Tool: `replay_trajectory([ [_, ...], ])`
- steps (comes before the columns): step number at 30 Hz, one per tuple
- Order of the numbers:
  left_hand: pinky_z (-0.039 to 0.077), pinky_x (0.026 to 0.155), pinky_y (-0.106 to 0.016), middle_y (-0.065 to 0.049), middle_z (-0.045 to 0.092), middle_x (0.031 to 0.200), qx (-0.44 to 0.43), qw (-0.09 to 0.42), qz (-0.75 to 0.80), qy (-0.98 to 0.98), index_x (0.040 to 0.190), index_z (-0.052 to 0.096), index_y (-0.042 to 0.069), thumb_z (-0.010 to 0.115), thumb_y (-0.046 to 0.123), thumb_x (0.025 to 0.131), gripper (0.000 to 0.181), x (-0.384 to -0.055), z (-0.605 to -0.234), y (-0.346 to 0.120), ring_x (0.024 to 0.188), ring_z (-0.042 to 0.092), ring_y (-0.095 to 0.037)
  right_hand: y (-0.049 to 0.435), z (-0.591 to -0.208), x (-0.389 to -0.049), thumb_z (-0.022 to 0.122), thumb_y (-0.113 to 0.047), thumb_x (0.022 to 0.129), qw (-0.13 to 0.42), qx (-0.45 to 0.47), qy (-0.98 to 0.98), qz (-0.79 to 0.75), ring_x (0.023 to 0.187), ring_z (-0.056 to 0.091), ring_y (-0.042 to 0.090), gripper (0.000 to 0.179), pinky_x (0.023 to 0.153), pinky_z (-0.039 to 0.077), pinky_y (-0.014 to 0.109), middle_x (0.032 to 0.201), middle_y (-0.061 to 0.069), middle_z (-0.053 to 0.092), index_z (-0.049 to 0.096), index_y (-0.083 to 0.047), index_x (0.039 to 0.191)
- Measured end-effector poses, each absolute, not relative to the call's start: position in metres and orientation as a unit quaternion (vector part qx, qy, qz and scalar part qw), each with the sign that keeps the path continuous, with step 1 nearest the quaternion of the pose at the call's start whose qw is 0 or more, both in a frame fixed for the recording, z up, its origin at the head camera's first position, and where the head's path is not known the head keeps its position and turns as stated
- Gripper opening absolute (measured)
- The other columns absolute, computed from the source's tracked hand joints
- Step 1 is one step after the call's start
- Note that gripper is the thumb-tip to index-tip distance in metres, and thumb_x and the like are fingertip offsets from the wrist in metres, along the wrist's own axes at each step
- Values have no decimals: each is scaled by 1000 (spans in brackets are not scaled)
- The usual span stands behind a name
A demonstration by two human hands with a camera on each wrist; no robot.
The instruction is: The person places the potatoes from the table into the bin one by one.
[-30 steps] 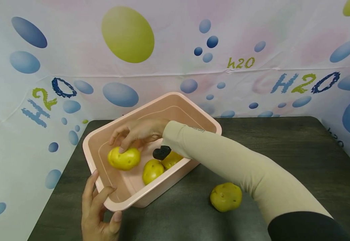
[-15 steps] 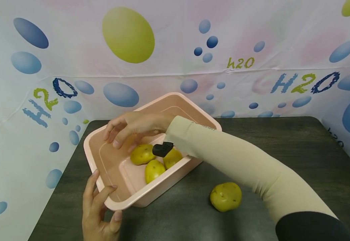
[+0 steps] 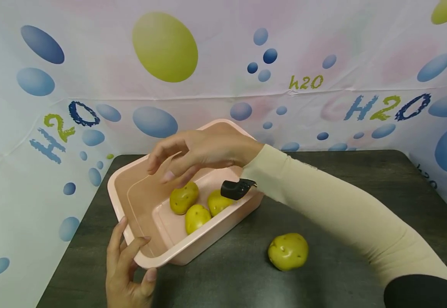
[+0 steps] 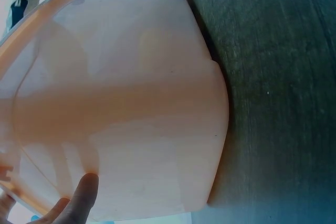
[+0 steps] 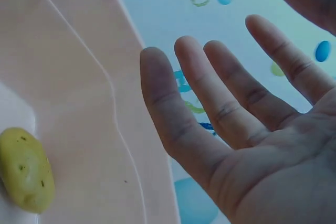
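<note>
head view: left hand (image 3: 124, 279) grips bin (image 3: 142, 209); right hand (image 3: 208, 149) wide, above potatoes (image 3: 197, 219).

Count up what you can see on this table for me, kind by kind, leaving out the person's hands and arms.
Yellow potatoes: 4 (three in the tub, one on the table)
Pink plastic tub: 1
Total in view: 5; the right hand hides part of the tub's inside.

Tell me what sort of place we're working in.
Probably a staged tabletop work area, though I can't tell what room: a dark table stands before a hanging sheet printed with bubbles and "H2O", and a pink tub on it holds potatoes.
</note>
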State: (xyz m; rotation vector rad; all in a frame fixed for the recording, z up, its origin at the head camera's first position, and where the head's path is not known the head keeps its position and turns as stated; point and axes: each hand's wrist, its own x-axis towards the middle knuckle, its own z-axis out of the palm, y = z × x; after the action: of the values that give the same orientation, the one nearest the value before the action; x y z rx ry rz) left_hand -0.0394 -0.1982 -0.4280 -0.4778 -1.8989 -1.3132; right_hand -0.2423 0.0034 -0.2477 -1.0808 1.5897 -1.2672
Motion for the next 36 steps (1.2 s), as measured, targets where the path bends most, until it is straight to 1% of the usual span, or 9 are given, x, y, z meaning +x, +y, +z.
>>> replay_trajectory([
  [4,55,90,-12,-25,34,165,-186,386,-517,-741,119,63,-16,69,26,101,46,-40,-429,-197,129,58,-15,26,-245,-234,71,-13,94,381,-417,644,-516,121,67,28,35,100,62,45,138,9,65,66,-6,128],
  [8,55,91,-12,-25,35,164,-183,392,-517,-739,118,63,-16,69,26,101,46,-39,-429,-197,129,58,-15,42,-244,-226,72,-4,92,364,-421,629,-542,117,69,34,35,98,62,50,134,13,67,68,-1,126],
  [14,54,92,-12,-24,34,165,-181,384,-515,-745,119,63,-15,69,24,101,44,-38,-429,-198,132,57,-15,66,-247,-214,70,1,93,372,-447,612,-536,120,67,33,38,107,56,47,136,16,65,63,3,130],
  [17,54,92,-12,-25,34,165,-182,385,-514,-745,119,63,-15,68,24,101,44,-38,-429,-198,132,57,-15,79,-249,-208,72,-2,94,359,-461,614,-530,122,66,33,38,105,57,46,137,16,64,62,4,130],
  [20,54,92,-12,-25,33,165,-184,384,-512,-746,120,63,-15,68,24,101,44,-39,-430,-198,132,57,-15,91,-251,-201,72,-5,94,355,-455,620,-531,125,64,32,39,101,59,48,138,14,63,63,2,131],
  [22,54,93,-12,-25,33,165,-184,382,-513,-746,120,63,-15,68,24,101,44,-39,-429,-198,133,57,-15,99,-253,-197,72,-5,93,353,-448,623,-536,127,63,32,40,103,58,50,137,13,64,63,1,132],
  [30,54,93,-13,-25,34,165,-183,383,-516,-744,119,63,-15,69,23,100,43,-39,-429,-198,133,57,-16,132,-268,-184,71,0,96,351,-432,599,-575,122,64,31,39,99,61,51,136,16,63,61,6,133],
  [33,54,93,-13,-25,34,165,-184,384,-518,-742,119,63,-15,69,23,100,43,-39,-429,-198,133,57,-16,145,-274,-179,70,3,95,341,-428,599,-585,124,65,30,41,100,60,50,140,16,62,61,4,135],
  [36,54,93,-13,-24,34,165,-185,385,-518,-741,118,63,-15,69,24,100,43,-40,-429,-198,133,57,-16,156,-280,-173,69,5,95,326,-427,601,-591,125,64,34,41,101,60,50,143,16,61,61,1,135],
])
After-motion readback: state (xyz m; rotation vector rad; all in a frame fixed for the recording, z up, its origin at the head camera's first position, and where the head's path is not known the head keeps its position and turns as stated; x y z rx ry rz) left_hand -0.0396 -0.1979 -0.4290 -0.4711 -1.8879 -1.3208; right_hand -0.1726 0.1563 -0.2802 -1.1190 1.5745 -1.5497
